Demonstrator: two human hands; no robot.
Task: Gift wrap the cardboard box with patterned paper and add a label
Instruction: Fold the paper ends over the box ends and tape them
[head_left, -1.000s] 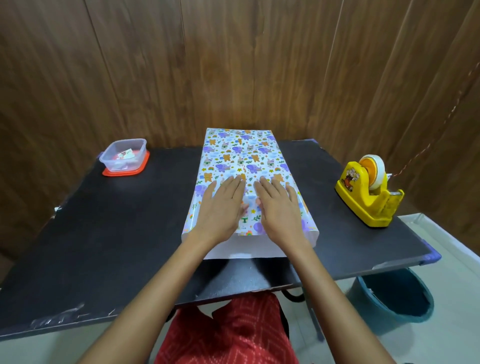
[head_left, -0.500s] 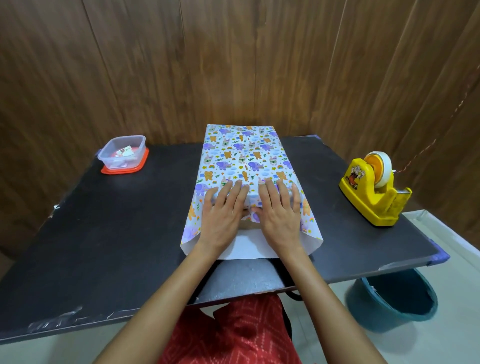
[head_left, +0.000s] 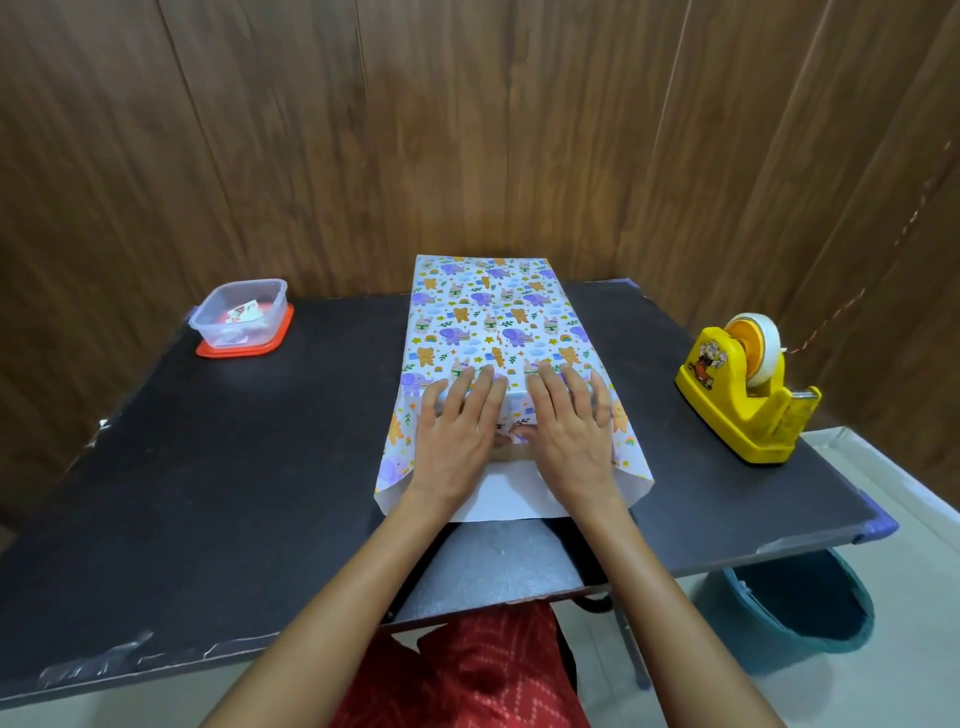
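Observation:
The box is covered by patterned paper (head_left: 493, 317) with cartoon animals and lies lengthwise in the middle of the black table (head_left: 208, 467). The cardboard itself is hidden. My left hand (head_left: 457, 436) and my right hand (head_left: 571, 436) lie side by side on the near end of the wrapped box, fingers straight, pressing the paper down over the near edge. The paper's white underside (head_left: 509, 496) shows below my palms, and the side flaps stick out left and right. A small label card (head_left: 244, 312) sits inside a clear plastic tub (head_left: 236, 312).
The tub stands on its red lid (head_left: 244, 345) at the table's far left. A yellow tape dispenser (head_left: 743, 389) stands at the right edge. A teal bucket (head_left: 795, 608) is on the floor below the table's right corner. Wooden wall panels close off the back.
Both hands slid a little toward me along the box top and pushed the near paper flap down over the end. The box stayed in place.

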